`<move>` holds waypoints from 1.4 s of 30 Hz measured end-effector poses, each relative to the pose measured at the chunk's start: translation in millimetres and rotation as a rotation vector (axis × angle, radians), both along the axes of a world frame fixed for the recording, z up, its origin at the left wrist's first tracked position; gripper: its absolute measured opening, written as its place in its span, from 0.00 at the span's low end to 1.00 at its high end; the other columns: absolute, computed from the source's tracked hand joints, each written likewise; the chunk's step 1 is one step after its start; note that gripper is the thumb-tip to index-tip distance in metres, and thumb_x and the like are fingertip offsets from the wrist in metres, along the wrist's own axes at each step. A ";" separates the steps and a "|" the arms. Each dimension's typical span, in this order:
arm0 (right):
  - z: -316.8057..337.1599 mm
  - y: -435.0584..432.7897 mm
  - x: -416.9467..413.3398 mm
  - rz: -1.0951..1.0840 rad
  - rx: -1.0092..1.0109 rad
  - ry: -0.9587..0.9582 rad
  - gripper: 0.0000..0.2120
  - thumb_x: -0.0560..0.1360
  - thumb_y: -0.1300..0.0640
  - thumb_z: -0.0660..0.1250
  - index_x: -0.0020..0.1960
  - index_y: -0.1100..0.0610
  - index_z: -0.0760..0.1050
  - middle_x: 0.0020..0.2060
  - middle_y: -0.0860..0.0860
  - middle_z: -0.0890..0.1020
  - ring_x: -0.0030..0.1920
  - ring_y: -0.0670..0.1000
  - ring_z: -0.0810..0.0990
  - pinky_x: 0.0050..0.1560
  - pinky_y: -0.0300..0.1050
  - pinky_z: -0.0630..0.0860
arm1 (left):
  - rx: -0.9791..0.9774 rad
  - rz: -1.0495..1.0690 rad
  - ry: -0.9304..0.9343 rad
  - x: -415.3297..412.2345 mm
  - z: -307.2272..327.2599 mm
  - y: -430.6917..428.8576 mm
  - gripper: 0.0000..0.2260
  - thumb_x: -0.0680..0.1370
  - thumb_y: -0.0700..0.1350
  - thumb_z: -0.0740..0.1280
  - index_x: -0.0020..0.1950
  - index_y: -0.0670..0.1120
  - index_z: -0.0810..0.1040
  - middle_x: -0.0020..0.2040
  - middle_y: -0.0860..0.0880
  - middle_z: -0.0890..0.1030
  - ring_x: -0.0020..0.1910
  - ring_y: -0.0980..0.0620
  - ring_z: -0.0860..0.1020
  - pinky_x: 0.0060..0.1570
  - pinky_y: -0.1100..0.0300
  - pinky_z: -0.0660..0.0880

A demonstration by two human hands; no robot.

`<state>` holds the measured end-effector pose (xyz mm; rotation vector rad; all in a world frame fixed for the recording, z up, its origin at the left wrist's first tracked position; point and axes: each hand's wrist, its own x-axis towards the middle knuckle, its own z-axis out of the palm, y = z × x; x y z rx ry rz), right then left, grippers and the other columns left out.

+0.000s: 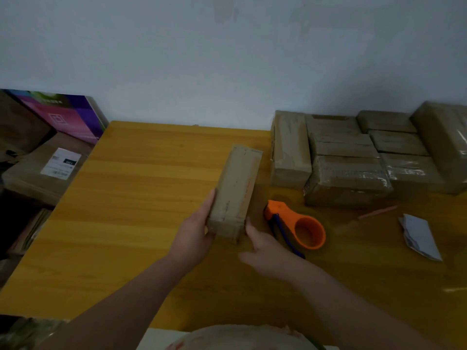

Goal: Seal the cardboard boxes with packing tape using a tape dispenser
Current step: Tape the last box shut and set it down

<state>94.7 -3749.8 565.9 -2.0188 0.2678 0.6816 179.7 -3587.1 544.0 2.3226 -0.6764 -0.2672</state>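
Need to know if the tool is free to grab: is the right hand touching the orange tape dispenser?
Cannot tell. In the head view the right hand rests at the box end, overlapping the tape dispenser's dark handle, with no clear gap or contact.

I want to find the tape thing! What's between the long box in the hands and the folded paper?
The head view shows the orange tape dispenser lying on the table between the long box and the folded paper.

Bare forearms [121,294], seemingly sleeveless.
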 end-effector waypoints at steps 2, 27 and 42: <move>2.5 -1.0 -2.0 -0.035 -0.008 -0.061 0.39 0.79 0.57 0.63 0.79 0.47 0.40 0.71 0.51 0.67 0.48 0.48 0.78 0.47 0.44 0.77 | -0.031 0.051 0.001 -0.6 3.3 1.9 0.39 0.76 0.35 0.69 0.77 0.53 0.49 0.65 0.49 0.77 0.58 0.48 0.78 0.51 0.57 0.75; 19.3 -42.3 -6.0 -0.520 0.187 -0.323 0.17 0.76 0.49 0.68 0.64 0.43 0.75 0.51 0.41 0.80 0.49 0.42 0.80 0.43 0.36 0.78 | 0.031 -0.326 -0.586 -17.6 66.6 -27.5 0.08 0.73 0.38 0.69 0.50 0.41 0.84 0.48 0.46 0.83 0.45 0.45 0.81 0.44 0.56 0.79; 10.8 -36.6 15.9 -0.730 0.276 -0.359 0.08 0.69 0.51 0.76 0.43 0.52 0.80 0.39 0.47 0.82 0.42 0.46 0.81 0.41 0.42 0.76 | 0.121 -0.384 -0.527 -20.0 71.3 -29.7 0.11 0.70 0.36 0.73 0.52 0.43 0.84 0.51 0.48 0.84 0.48 0.47 0.81 0.46 0.61 0.76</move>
